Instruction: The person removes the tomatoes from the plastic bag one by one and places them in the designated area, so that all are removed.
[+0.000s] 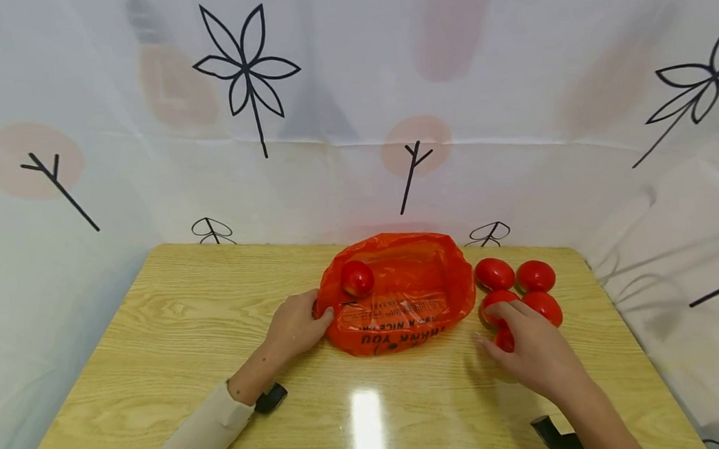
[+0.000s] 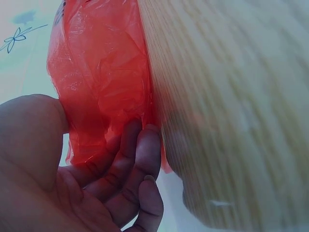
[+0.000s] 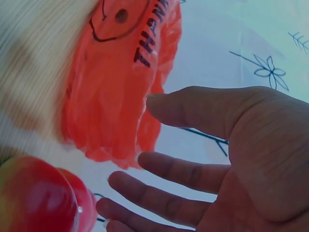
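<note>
A red plastic bag [image 1: 403, 328] with black printing lies mouth up on the table, and one red apple [image 1: 358, 279] sits in it on the left. My left hand [image 1: 296, 322] pinches the bag's left rim between thumb and fingers, as the bag [image 2: 104, 63] in the left wrist view also shows. To the right of the bag, several red apples [image 1: 536, 277] form a close cluster. My right hand [image 1: 537, 347] is over the cluster's near side with fingers spread. In the right wrist view, nothing is between the thumb and fingers of this hand [image 3: 193, 159]; an apple [image 3: 36, 198] lies below them.
The wooden table [image 1: 215, 295] extends around the bag, its back edge against a white patterned cloth [image 1: 327, 103]. Each wrist wears a black strap mount, the left one [image 1: 271, 398] partly hidden by the arm.
</note>
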{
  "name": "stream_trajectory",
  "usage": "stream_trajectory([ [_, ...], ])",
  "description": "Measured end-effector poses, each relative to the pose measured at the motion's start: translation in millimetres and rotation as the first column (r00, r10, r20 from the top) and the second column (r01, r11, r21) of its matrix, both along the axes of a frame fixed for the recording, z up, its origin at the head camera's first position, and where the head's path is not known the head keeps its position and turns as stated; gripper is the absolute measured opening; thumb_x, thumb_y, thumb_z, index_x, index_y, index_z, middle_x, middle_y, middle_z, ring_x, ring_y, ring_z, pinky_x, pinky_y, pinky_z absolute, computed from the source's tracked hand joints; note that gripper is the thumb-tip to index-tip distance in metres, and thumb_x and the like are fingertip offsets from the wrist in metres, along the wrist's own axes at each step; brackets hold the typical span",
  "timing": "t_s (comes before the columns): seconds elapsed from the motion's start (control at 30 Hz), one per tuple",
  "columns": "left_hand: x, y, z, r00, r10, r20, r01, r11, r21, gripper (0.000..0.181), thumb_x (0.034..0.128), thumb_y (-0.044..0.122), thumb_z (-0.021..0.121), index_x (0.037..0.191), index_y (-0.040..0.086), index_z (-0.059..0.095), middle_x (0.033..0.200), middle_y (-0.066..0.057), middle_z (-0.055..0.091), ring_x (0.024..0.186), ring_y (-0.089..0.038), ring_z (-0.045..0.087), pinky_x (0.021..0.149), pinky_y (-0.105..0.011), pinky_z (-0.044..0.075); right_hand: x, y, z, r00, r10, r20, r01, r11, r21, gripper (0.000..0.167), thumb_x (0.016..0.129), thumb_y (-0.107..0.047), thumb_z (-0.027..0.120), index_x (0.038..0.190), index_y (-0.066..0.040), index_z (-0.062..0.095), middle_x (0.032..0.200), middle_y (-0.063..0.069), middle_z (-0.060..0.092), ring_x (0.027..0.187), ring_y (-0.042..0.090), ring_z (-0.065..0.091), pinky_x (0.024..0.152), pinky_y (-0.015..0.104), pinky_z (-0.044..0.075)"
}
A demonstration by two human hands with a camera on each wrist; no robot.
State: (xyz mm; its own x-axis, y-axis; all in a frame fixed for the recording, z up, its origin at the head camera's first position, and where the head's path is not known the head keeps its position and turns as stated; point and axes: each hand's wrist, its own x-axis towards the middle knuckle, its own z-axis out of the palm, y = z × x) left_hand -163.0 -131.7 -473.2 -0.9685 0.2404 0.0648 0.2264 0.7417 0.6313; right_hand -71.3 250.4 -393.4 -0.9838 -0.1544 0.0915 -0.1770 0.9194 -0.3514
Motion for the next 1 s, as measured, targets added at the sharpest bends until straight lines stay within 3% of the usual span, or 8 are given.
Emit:
stream_trajectory([
  [0.17, -0.6, 0.6, -0.5, 1.000, 0.005, 0.005, -0.005, 1.000, -0.001, 0.010, 0.0956, 0.024, 0.069, 0.094, 0.014, 0.067, 0.071, 0.004, 0.058, 0.062, -0.014, 0.052, 0.055, -0.030, 0.043, -4.5, -6.5, -0.8, 0.999, 0.015, -0.045, -0.016, 1.000, -0.014, 0.043, 0.085, -0.020, 0.087, 0.120, -0.006, 0.068, 0.114, 0.011, 0.070, 0.090, 0.025, 0.059, 0.073, 0.041, 0.055],
  [0.43, 0.8, 1.2, 1.5, 1.000, 0.010, 0.006, -0.010, 1.000, 0.007, 0.011, 0.0956, 0.024, 0.068, 0.089, 0.016, 0.065, 0.070, 0.004, 0.057, 0.061, -0.014, 0.052, 0.054, -0.030, 0.042, -11.3, -18.5, -1.0, 0.999, 0.018, -0.043, -0.021, 0.998, -0.063, 0.045, 0.089, -0.022, 0.084, 0.127, -0.005, 0.068, 0.118, 0.013, 0.069, 0.099, 0.029, 0.063, 0.087, 0.053, 0.058],
  [0.83, 1.6, 1.5, 3.1, 0.999, 0.027, -0.030, -0.026, 1.000, 0.015, 0.014, 0.0954, 0.021, 0.066, 0.083, 0.015, 0.063, 0.066, 0.003, 0.055, 0.059, -0.014, 0.050, 0.052, -0.029, 0.040, -16.8, -32.2, 1.1, 0.994, 0.006, -0.107, -0.013, 0.998, -0.059, 0.036, 0.088, -0.017, 0.081, 0.120, -0.006, 0.069, 0.107, 0.007, 0.066, 0.084, 0.022, 0.055, 0.070, 0.037, 0.051],
  [1.0, 1.6, 1.7, 3.2, 0.999, 0.027, -0.031, -0.027, 1.000, 0.016, 0.014, 0.0952, 0.022, 0.066, 0.083, 0.015, 0.062, 0.066, 0.003, 0.054, 0.058, -0.014, 0.050, 0.052, -0.028, 0.039, -17.7, -35.4, 3.1, 0.991, -0.011, -0.137, 0.003, 0.998, -0.058, 0.034, 0.089, -0.019, 0.081, 0.118, -0.006, 0.070, 0.108, 0.008, 0.067, 0.081, 0.020, 0.056, 0.069, 0.036, 0.052],
])
